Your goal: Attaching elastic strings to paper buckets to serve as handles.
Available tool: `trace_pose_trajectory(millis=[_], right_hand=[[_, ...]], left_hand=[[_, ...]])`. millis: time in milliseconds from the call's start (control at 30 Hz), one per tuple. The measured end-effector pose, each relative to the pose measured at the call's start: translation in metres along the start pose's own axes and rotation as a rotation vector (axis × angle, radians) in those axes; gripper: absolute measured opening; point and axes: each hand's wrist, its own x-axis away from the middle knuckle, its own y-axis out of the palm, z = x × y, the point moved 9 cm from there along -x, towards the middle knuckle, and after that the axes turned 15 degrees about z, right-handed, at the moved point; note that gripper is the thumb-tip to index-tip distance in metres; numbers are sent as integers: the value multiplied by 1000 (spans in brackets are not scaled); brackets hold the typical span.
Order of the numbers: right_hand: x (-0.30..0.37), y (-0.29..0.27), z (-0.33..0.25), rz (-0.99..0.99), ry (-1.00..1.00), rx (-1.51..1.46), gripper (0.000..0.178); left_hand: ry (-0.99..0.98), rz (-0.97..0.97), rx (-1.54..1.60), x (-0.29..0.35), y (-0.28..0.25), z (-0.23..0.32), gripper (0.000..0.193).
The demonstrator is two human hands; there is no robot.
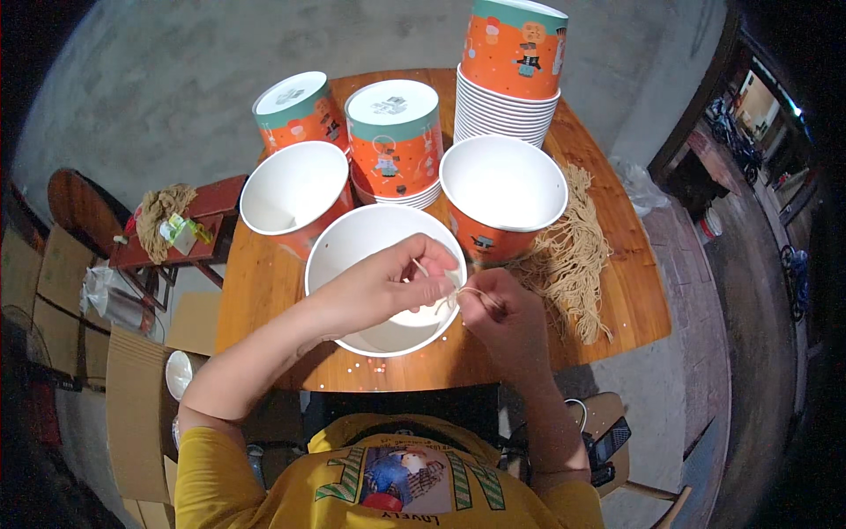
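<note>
An open paper bucket (339, 247), white inside, stands at the near edge of the table. Over its right rim, my left hand (410, 278) pinches a thin beige cord (473, 290) between thumb and fingers. Just outside that rim my right hand (504, 316) is closed on the same cord, fingers curled. Between the two hands the cord makes a small loop or tangle at the rim; whether it passes through the bucket wall is hidden by my fingers. A small hole shows on the bucket's left inner wall.
Two more open buckets stand behind, one left (297, 189) and one right (504, 185). Farther back are upturned orange-and-green buckets (394, 141) and a tall stack (507, 106). A heap of beige cords (573, 264) lies on the wooden table (639, 309) at right. A red bench (211, 198) stands left.
</note>
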Motion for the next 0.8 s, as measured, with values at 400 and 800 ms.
trace_pose_trajectory(millis=[400, 800], right_hand=[[3, -5, -2, 54, -173, 85, 17], [9, -5, -5, 106, -245, 1, 10]], left_hand=[[97, 105, -292, 12, 5, 15, 17], [22, 141, 104, 11, 5, 1, 11]])
